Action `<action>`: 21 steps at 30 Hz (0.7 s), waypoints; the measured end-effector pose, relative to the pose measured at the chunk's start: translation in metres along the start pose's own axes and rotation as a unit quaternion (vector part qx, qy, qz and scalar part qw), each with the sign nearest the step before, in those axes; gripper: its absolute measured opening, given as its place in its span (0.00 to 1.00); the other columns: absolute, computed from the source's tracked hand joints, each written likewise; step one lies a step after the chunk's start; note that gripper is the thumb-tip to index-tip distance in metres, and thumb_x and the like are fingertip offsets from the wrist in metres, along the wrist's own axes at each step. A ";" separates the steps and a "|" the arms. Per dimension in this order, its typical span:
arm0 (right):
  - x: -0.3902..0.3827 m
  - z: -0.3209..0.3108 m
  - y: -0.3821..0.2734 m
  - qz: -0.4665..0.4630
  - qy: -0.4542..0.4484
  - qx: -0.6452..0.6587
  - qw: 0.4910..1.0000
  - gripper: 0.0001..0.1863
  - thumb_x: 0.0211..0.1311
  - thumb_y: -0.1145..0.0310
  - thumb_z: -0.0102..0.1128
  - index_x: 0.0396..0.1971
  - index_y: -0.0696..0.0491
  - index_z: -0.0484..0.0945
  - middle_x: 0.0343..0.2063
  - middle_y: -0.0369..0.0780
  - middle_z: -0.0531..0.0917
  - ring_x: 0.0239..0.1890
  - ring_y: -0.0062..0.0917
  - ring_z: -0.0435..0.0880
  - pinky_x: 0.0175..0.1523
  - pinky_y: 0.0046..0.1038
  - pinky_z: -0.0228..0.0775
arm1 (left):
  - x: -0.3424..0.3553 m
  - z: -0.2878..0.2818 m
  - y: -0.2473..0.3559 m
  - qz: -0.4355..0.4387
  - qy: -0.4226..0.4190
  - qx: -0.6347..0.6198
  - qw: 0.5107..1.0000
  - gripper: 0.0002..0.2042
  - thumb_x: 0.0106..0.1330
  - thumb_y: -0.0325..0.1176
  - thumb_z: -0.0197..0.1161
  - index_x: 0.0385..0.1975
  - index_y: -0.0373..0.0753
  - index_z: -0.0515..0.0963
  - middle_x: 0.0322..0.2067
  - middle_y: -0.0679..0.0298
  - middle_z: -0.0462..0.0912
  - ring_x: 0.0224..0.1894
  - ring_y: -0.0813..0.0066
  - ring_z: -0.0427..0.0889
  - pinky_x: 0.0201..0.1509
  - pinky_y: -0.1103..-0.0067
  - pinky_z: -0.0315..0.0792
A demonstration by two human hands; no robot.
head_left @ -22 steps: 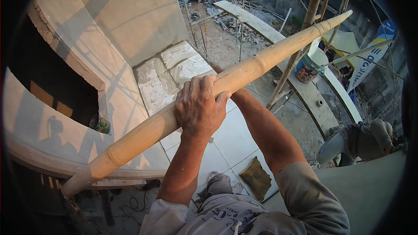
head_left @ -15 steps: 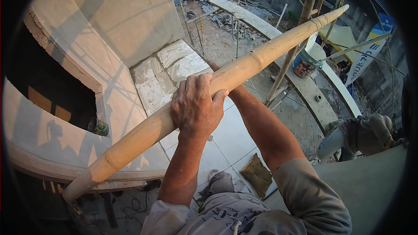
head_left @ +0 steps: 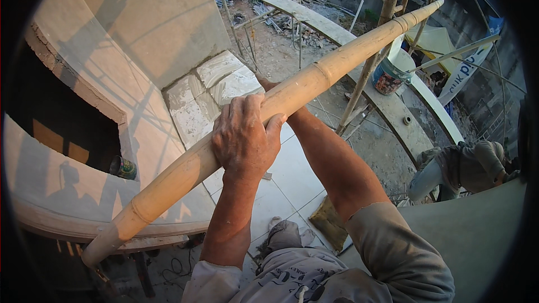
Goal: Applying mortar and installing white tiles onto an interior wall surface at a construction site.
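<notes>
A long bamboo pole (head_left: 314,81) slants across the view, from the lower left, past the tiled ledge, to the upper right by the scaffold. My left hand (head_left: 246,134) lies over its middle, fingers wrapped round the far side and thumb along the near side. My right forearm passes under the pole; only a small part of my right hand (head_left: 266,83) shows beyond it, its fingers hidden. Beneath the pole are white tiles (head_left: 286,171) and, farther off, tiles smeared with grey paste (head_left: 216,81).
A paint bucket (head_left: 391,73) stands on a curved plank (head_left: 387,115) beside scaffold poles (head_left: 368,73). A small can (head_left: 123,167) sits at the wall opening's edge. At right another person (head_left: 466,168) bends over. A brownish slab (head_left: 329,223) lies near my body.
The whole view has shifted slightly, the pole and my left hand appearing a little farther left. My left hand keeps its grip. The other person at right has moved slightly.
</notes>
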State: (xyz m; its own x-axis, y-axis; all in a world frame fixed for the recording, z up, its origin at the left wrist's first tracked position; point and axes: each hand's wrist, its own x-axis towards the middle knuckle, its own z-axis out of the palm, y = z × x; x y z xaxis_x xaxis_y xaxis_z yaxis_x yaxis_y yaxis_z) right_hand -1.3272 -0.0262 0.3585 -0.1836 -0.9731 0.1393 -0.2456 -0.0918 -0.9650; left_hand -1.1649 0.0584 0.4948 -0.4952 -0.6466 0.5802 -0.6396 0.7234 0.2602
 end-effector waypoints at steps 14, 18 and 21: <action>-0.004 -0.011 0.001 -0.102 0.033 -0.196 0.975 0.31 0.59 0.66 0.50 0.63 0.52 0.53 0.37 0.40 0.78 0.38 0.23 0.76 0.45 0.27 0.69 | -0.001 0.002 -0.001 0.003 0.015 -0.019 1.000 0.18 0.47 0.39 0.68 0.36 0.41 0.71 0.30 0.62 0.74 0.35 0.61 0.74 0.38 0.67 0.68; -0.005 -0.015 0.017 -0.086 0.020 -0.017 0.996 0.25 0.65 0.63 0.42 0.62 0.50 0.54 0.51 0.44 0.71 0.51 0.23 0.71 0.57 0.28 0.62 | -0.001 0.005 -0.002 0.016 0.022 -0.045 0.999 0.19 0.45 0.38 0.69 0.35 0.40 0.71 0.29 0.61 0.74 0.34 0.62 0.74 0.37 0.68 0.68; -0.011 -0.007 0.021 -0.115 -0.052 0.089 0.988 0.23 0.67 0.61 0.40 0.59 0.53 0.58 0.51 0.43 0.70 0.52 0.21 0.69 0.59 0.28 0.61 | -0.003 0.002 -0.006 0.010 0.029 -0.047 0.998 0.19 0.45 0.38 0.69 0.34 0.39 0.71 0.28 0.60 0.73 0.33 0.62 0.74 0.36 0.68 0.68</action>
State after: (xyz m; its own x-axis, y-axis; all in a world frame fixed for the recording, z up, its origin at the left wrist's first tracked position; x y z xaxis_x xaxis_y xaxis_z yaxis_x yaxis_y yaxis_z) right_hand -1.3372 -0.0158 0.3384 -0.0419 -0.9378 0.3446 -0.0973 -0.3394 -0.9356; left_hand -1.1610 0.0552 0.4901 -0.4698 -0.6190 0.6293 -0.5712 0.7567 0.3179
